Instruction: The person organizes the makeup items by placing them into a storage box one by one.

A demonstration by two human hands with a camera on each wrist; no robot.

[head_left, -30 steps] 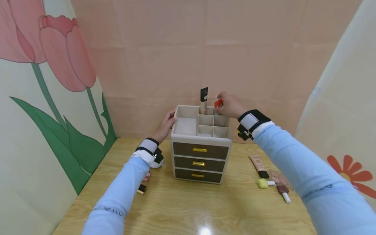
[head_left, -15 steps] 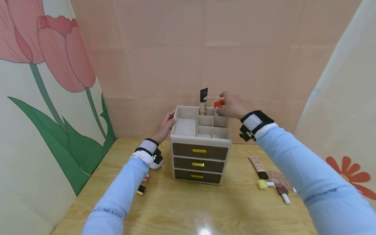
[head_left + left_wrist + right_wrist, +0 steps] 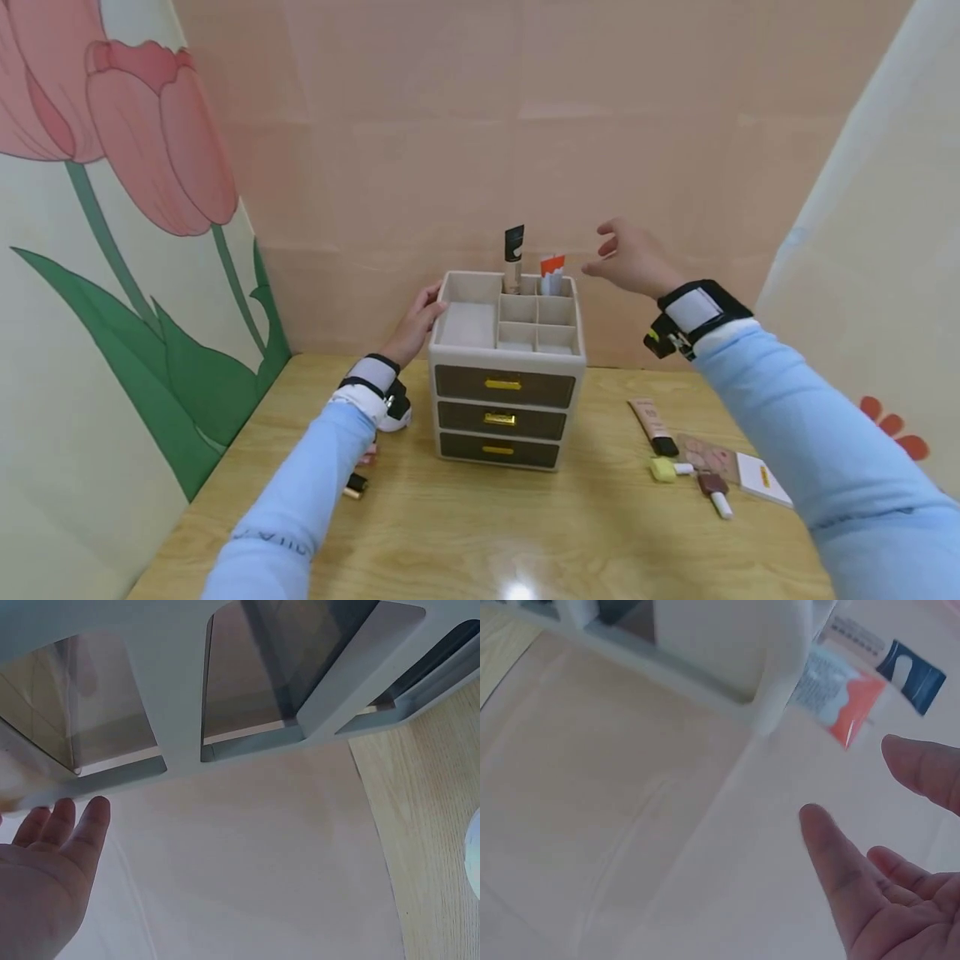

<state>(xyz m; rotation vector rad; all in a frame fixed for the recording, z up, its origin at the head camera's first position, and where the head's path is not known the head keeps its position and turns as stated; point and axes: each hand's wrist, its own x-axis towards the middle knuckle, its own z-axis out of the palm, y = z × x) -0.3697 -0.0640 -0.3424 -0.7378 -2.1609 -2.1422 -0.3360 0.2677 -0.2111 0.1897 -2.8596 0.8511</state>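
Observation:
A white cosmetics organizer point(image 3: 504, 358) with three dark drawers and gold handles stands on the table. My left hand point(image 3: 414, 327) rests against its upper left side, fingers fairly straight along the edge in the left wrist view. In the back right compartment a white tube with a red end point(image 3: 552, 279) stands upright. Beside it, one compartment to the left, is a beige tube with a black cap point(image 3: 513, 260). My right hand point(image 3: 633, 258) is in the air right of the organizer, holding nothing. Its thumb and fingers point(image 3: 840, 870) are spread apart near the red-ended tube in the right wrist view.
Right on the wooden table point(image 3: 480, 533) lie a beige tube with black cap point(image 3: 652, 425), a yellow bottle point(image 3: 663, 470), a dark red nail polish bottle point(image 3: 712, 483), a palette point(image 3: 705, 454) and a white card-like item point(image 3: 761, 479). Black-and-gold lipstick-like items point(image 3: 356, 485) lie left.
My right hand has let go of the red-ended tube, now standing in the back right compartment, and has moved away to the right. My left hand stays at the organizer's side.

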